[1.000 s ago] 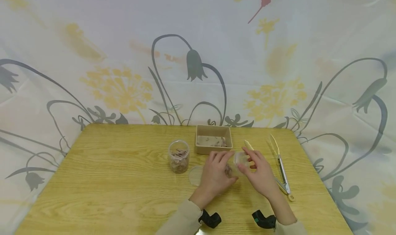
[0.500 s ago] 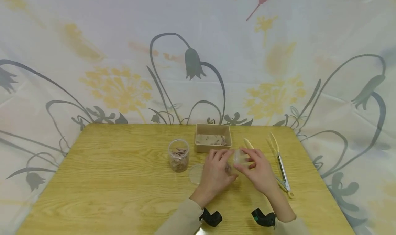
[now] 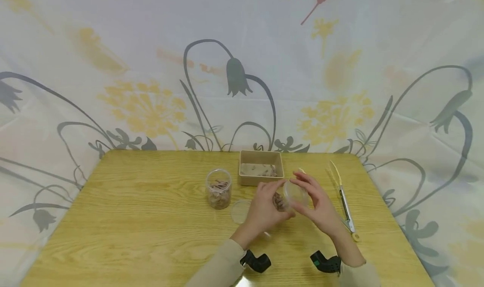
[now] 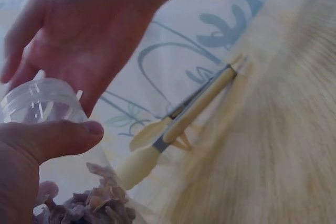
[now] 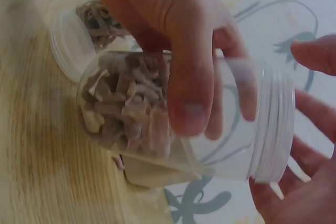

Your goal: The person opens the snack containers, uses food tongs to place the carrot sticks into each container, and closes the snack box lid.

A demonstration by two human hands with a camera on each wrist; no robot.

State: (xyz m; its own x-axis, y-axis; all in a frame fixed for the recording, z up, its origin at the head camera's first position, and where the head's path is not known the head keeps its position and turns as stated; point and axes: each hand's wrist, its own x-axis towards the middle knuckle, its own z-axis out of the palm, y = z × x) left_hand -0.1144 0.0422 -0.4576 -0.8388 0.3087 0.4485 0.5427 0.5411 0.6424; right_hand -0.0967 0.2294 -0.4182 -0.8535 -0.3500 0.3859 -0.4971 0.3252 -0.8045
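Note:
My left hand (image 3: 262, 205) grips a clear plastic jar (image 5: 226, 124) around its body, thumb across the near side. The jar is tilted, nearly sideways in the right wrist view. Shrivelled greyish-brown pieces (image 5: 131, 103) fill its lower part. A translucent lid (image 5: 275, 124) sits on its mouth. The fingers of my right hand (image 3: 317, 203) curve round this lid, with the thumb near its opposite edge. To the left, a second clear jar (image 3: 219, 201) holds similar pieces and stands uncovered. A loose round lid (image 3: 240, 212) lies beside it.
Behind the hands stands a beige rectangular box (image 3: 261, 180) with a few pieces in it. Tongs (image 3: 345, 209) with cream tips and metal arms lie to the right of my right hand. A flower-printed cloth (image 3: 242, 110) hangs behind the wooden table (image 3: 132, 219).
The jar's lidded end has tipped up toward the head camera, showing more of the lid's face. My right hand has shifted slightly with the lid. The left hand keeps its grip.

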